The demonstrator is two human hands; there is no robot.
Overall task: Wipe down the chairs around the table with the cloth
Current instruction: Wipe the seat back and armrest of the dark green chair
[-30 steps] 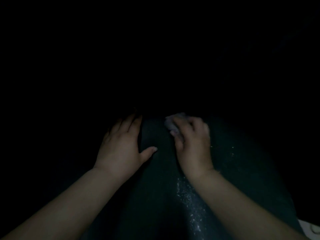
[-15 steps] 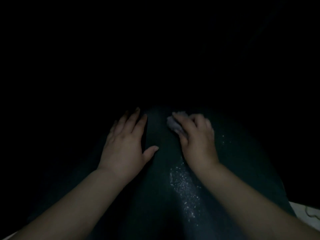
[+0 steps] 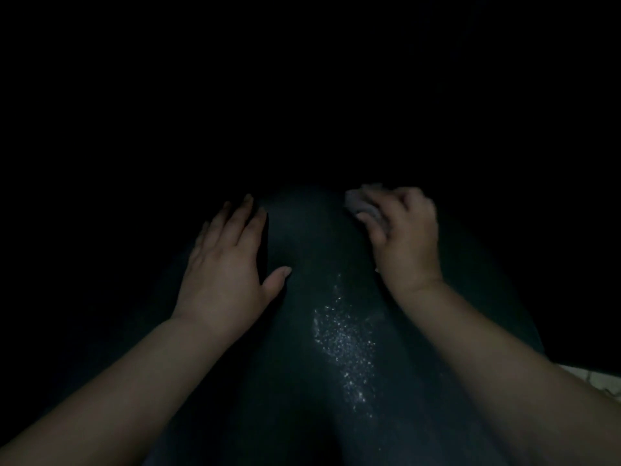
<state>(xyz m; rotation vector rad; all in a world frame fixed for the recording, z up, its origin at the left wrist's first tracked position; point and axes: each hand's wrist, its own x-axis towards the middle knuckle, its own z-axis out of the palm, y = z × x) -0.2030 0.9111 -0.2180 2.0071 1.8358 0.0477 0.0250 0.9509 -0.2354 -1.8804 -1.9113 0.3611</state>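
A small pale cloth (image 3: 364,205) is held in the curled fingers of the right hand (image 3: 405,240) and pressed on the far right part of a dark chair (image 3: 322,250). The left hand (image 3: 225,274) is laid flat on the chair, fingers straight, with nothing gripped. Tiny shiny specks (image 3: 346,341) are seen on the chair between the two arms. A pale bit of floor (image 3: 601,381) is seen at the right edge. The rest of the room is too dark to be made out.

Very dim light, background black; pale floor patch (image 3: 601,381) at lower right.
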